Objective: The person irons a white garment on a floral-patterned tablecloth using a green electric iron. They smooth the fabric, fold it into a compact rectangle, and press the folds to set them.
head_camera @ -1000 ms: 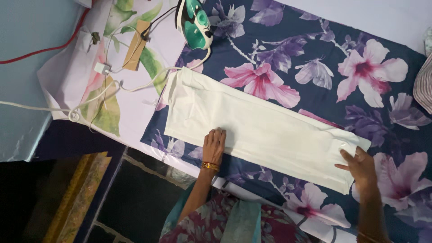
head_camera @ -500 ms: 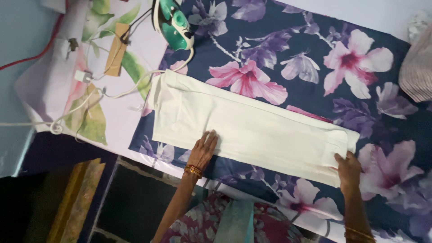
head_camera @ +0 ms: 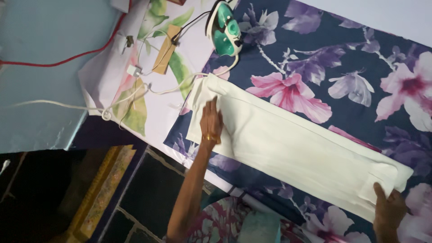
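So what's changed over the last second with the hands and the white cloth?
The left hand slid flat along the white cloth toward its end nearest the green iron. The right hand stayed at the opposite end, pinning that edge. Cloth stays spread on the floral sheet; iron untouched.

Soft even light, dark lower-left, slight blur

You press a plain cream cloth (head_camera: 288, 148) onto a navy sheet (head_camera: 351, 58) patterned with pink and purple flowers (white sheet (head_camera: 148, 90) beside it shows green leaves); your iron (head_camera: 226, 30) is green and white, its cord (head_camera: 67, 57) red
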